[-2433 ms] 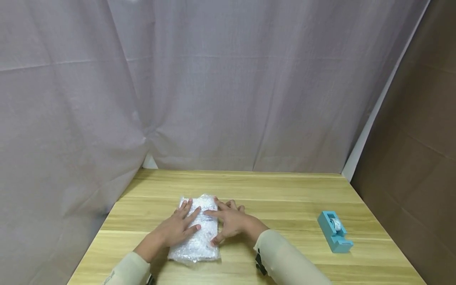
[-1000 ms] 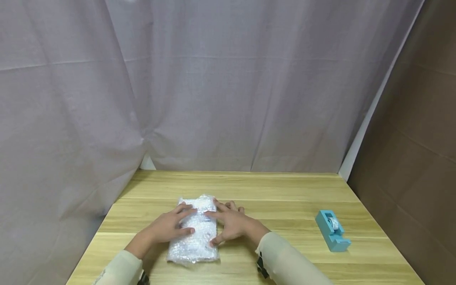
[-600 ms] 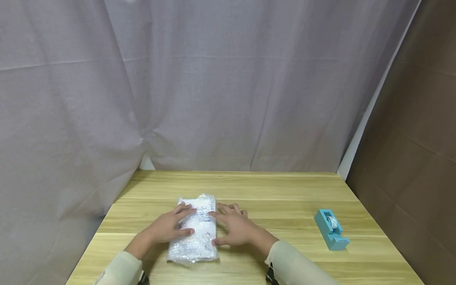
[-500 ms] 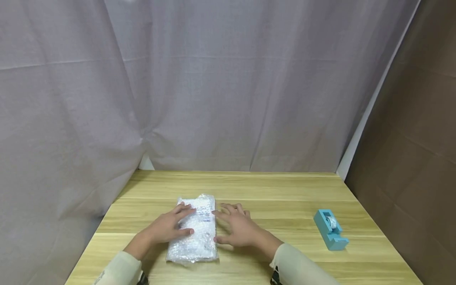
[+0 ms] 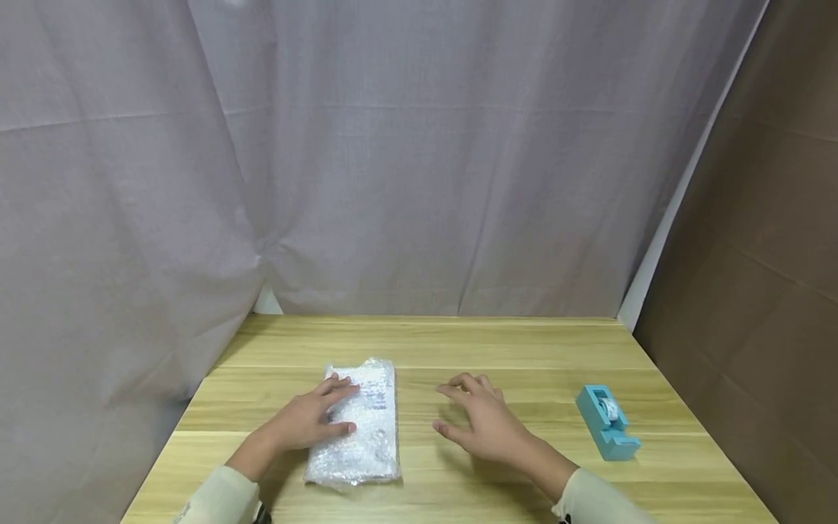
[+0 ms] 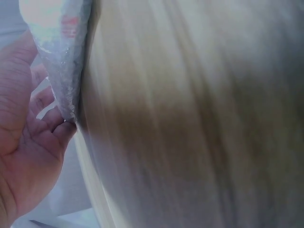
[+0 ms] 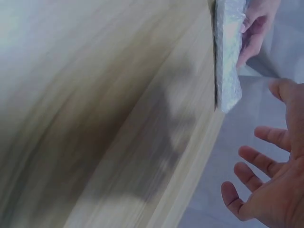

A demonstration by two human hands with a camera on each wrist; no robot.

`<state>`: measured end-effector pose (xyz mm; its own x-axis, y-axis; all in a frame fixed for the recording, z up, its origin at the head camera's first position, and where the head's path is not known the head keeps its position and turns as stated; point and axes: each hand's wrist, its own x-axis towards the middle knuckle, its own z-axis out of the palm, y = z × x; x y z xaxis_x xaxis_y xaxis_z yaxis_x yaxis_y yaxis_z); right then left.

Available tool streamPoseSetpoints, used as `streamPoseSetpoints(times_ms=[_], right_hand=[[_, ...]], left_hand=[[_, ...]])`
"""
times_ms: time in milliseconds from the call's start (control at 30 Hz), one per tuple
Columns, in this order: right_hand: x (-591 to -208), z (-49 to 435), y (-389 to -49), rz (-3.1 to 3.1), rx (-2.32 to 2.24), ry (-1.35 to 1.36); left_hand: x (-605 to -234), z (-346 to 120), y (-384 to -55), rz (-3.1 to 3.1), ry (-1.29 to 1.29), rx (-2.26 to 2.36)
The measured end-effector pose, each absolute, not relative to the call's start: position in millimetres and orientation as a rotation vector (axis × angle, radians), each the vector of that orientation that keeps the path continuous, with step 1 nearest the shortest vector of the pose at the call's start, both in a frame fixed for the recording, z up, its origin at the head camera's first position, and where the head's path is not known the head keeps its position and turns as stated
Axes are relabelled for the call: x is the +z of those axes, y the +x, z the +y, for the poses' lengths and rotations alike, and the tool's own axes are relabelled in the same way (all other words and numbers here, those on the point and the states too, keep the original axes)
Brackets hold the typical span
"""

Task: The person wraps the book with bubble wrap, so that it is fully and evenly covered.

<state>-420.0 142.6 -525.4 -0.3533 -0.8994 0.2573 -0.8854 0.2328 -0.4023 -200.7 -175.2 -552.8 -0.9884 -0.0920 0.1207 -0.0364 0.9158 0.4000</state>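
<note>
A flat rectangular package in clear bubble wrap (image 5: 376,444) lies left of centre on the wooden table. Over its left part rests my left hand (image 5: 306,418), fingers spread and thumb pointing right across the wrap. The left wrist view has that hand (image 6: 33,152) along the package's edge (image 6: 59,47). My right hand (image 5: 491,426) hovers over the table between the package and a blue tape dispenser (image 5: 605,433), holding nothing. In the right wrist view, its fingers (image 7: 273,164) are apart and loosely bent, away from the package (image 7: 228,57).
The wooden table (image 5: 524,349) ends at a grey curtain (image 5: 393,204) behind and on the left. A brown panel (image 5: 753,255) stands along the right side. The dispenser carries a roll of clear tape (image 5: 609,409).
My right hand has left the package's right edge and moved right, toward the dispenser. Earlier my left hand slid slightly left on the wrap; it has since stayed there. The package lies still.
</note>
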Motion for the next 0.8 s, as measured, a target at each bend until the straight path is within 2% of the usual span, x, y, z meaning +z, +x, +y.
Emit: streamPoseSetpoints(times_ms=[400, 800], right_hand=[[-535.1, 208.9, -443.0, 2.612, -0.808, -1.62], [-538.0, 264.8, -467.6, 2.825, -0.899, -1.603]], left_hand=[[-557.6, -178.8, -201.7, -2.945, 0.143, -0.621], [-552.8, -175.8, -200.2, -2.949, 0.125, -0.628]])
